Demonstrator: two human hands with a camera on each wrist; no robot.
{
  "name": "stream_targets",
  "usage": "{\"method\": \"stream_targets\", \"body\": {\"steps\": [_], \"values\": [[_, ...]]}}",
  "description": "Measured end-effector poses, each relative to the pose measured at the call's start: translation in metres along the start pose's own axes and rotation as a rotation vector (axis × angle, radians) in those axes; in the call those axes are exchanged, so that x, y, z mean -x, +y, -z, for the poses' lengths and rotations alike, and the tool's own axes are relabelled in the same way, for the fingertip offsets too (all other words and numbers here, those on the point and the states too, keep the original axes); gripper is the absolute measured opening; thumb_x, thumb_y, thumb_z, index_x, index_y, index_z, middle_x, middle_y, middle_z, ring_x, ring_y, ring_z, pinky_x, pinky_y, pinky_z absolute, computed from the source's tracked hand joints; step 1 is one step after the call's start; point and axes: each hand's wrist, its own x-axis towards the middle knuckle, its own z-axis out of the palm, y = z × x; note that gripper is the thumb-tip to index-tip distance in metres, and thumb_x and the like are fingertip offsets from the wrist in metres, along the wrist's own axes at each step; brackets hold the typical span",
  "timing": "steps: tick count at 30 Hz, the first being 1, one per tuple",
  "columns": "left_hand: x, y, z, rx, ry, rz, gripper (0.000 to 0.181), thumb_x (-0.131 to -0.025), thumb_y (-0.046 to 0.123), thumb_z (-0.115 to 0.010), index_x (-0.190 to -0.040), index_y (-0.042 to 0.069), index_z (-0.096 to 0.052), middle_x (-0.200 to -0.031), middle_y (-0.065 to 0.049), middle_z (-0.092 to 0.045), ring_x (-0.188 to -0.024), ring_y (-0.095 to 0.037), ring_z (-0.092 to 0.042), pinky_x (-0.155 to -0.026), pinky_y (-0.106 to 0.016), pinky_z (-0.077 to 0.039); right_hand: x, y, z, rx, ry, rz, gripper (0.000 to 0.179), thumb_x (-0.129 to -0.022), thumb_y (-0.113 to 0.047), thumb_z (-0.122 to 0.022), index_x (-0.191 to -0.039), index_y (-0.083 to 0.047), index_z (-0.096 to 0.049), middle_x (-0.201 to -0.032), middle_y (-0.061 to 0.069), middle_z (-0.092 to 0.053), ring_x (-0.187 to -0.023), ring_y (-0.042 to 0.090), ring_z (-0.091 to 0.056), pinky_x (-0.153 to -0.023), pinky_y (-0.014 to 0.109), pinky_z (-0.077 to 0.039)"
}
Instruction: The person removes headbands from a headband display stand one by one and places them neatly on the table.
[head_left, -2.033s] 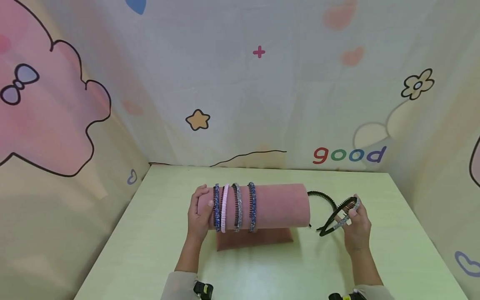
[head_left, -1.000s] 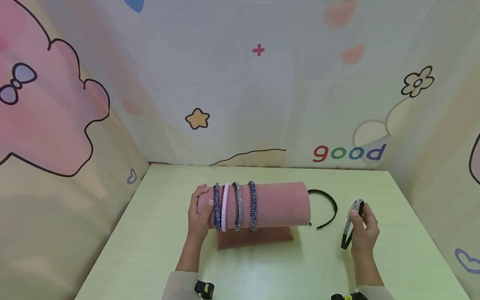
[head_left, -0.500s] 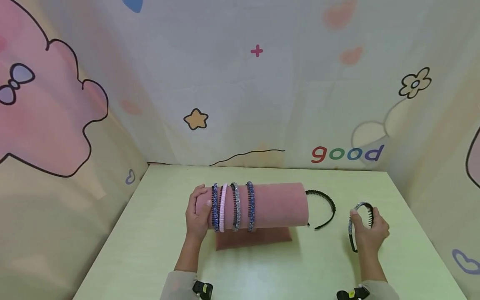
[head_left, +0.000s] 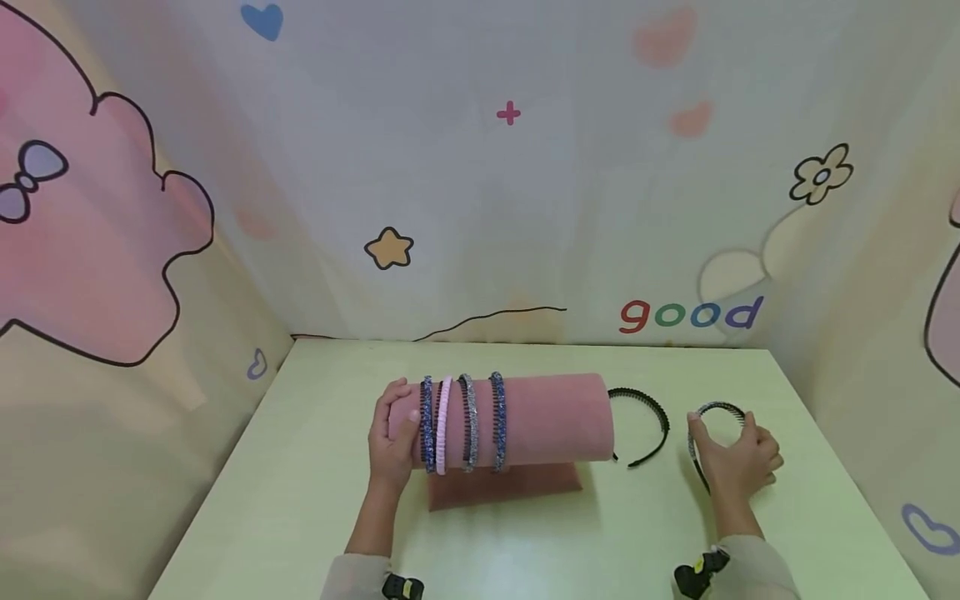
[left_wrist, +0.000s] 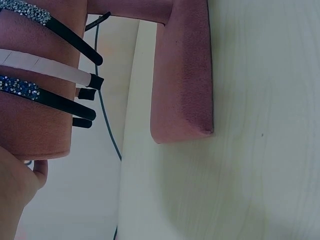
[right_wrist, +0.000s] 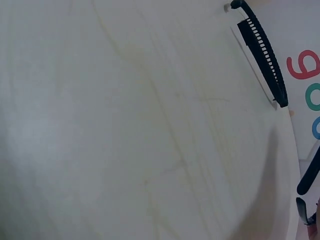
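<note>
My left hand (head_left: 392, 442) grips the left end of a pink padded headband stand (head_left: 558, 417), a cylinder on a flat base (head_left: 502, 492). Around it sit two blue glitter headbands (head_left: 498, 421), a pale pink headband (head_left: 443, 425) and a silver glitter one (head_left: 471, 423). In the left wrist view, their dark tips (left_wrist: 90, 56) stick out past the cylinder. My right hand (head_left: 738, 467) holds a silver glitter headband (head_left: 693, 454) between thumb and fingers, its curve facing away from me. In the right wrist view, only its dark ends (right_wrist: 309, 172) show at the edge.
A black toothed headband (head_left: 662, 408) is on the pale table (head_left: 540, 550), just right of the stand and partly behind it. The far table edge meets a printed cloth backdrop (head_left: 465, 167), with more cloth on both sides.
My right hand has moved right, taking the silver headband away from the black one and turning it so its curve points to the back. My left hand stays on the stand.
</note>
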Motion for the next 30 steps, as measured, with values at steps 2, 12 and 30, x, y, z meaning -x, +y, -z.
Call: {"method": "stream_targets", "body": {"steps": [2, 12, 30], "values": [[0.001, 0.004, -0.002, 0.009, -0.001, -0.002, 0.03, -0.085, 0.006, -0.045, -0.115, 0.004, -0.042, -0.13, -0.01, -0.033, -0.115, -0.022, -0.034, -0.09, -0.036, -0.031, -0.003, 0.002, -0.001, 0.039, -0.019, 0.0, 0.096, -0.064, -0.065, -0.054, -0.138, -0.015, -0.017, -0.129, 0.019, -0.02, -0.116, 0.036, -0.013, -0.083, 0.058, -0.013], [0.001, 0.024, -0.007, -0.013, -0.002, -0.028, 0.03, -0.085, 0.003, -0.043, -0.114, -0.003, -0.04, -0.129, -0.013, -0.034, -0.116, -0.023, -0.033, -0.091, -0.041, -0.029, -0.022, 0.012, -0.012, 0.2, -0.066, 0.022, 0.105, -0.061, -0.073, -0.047, -0.136, -0.006, -0.015, -0.129, 0.023, -0.015, -0.115, 0.041, -0.011, -0.079, 0.06, -0.012], [0.002, 0.023, -0.006, -0.028, -0.004, -0.037, 0.031, -0.084, 0.002, -0.043, -0.115, -0.002, -0.039, -0.13, -0.011, -0.034, -0.116, -0.027, -0.032, -0.09, -0.045, -0.03, -0.023, 0.021, -0.028, 0.379, -0.172, 0.036, 0.116, -0.058, -0.081, -0.036, -0.127, 0.01, -0.018, -0.121, 0.036, -0.019, -0.108, 0.05, -0.018, -0.076, 0.062, -0.016]]}}
